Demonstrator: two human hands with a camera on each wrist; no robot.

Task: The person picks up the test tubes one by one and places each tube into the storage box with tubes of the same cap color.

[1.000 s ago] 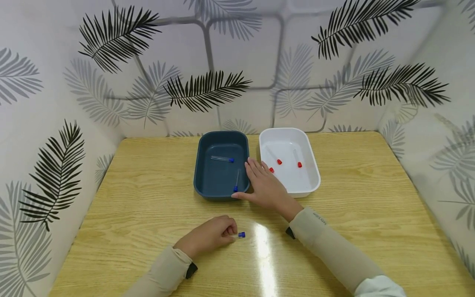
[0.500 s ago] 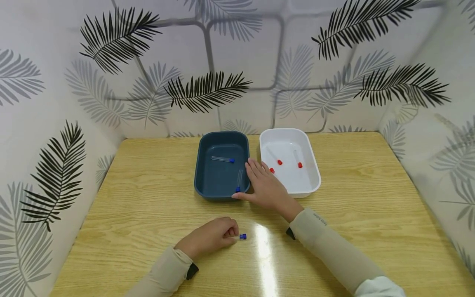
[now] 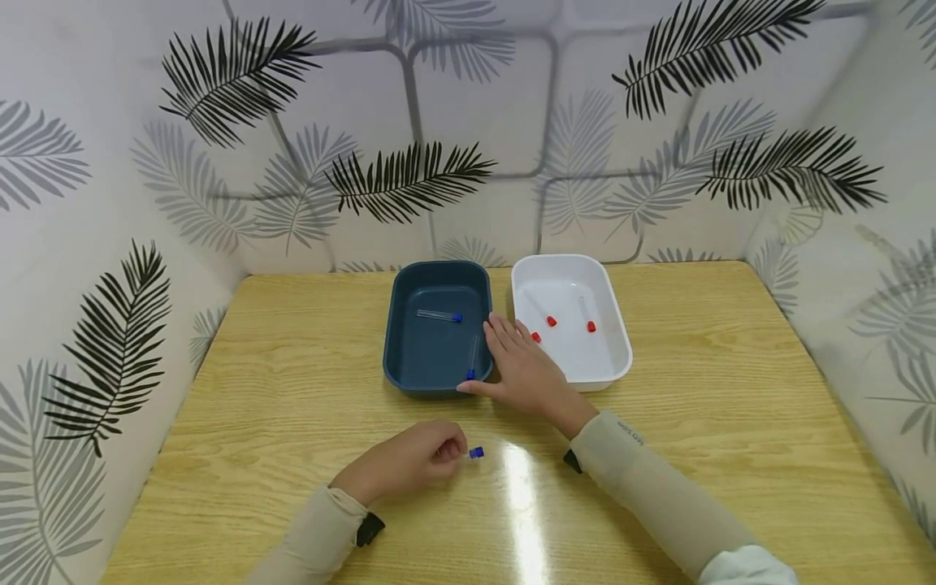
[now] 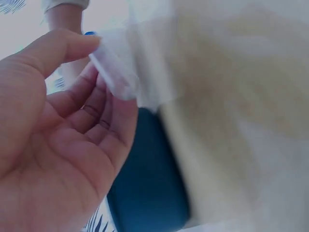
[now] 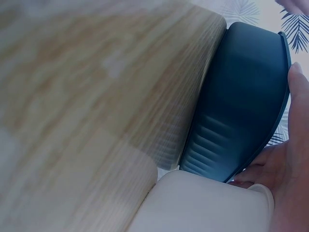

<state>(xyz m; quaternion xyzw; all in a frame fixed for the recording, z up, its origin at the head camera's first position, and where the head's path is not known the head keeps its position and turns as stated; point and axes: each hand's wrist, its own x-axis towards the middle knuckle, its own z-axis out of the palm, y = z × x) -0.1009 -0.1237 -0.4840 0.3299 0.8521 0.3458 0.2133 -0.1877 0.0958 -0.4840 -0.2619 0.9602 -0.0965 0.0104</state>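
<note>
In the head view my left hand (image 3: 409,461) pinches a clear test tube with a blue cap (image 3: 477,452) pointing right, over the table in front of the bins. The left wrist view has the tube (image 4: 115,75) between thumb and fingers. My right hand (image 3: 525,370) lies with straight fingers along the right side of a dark blue bin (image 3: 424,361), its thumb at the front rim. Inside that bin lie two blue-capped test tubes, one crosswise (image 3: 439,315) and one lengthwise (image 3: 473,353) near the right hand.
A white bin (image 3: 600,361) stands right of the dark blue one and holds test tubes with red caps (image 3: 552,322). Both bins sit on a wood-grain table (image 3: 292,366), before a leaf-patterned backdrop (image 3: 475,106).
My left hand has risen slightly with its test tube, the cap shifting away from me. The lengthwise tube in the dark blue bin has rolled a little right. The right hand stays put.
</note>
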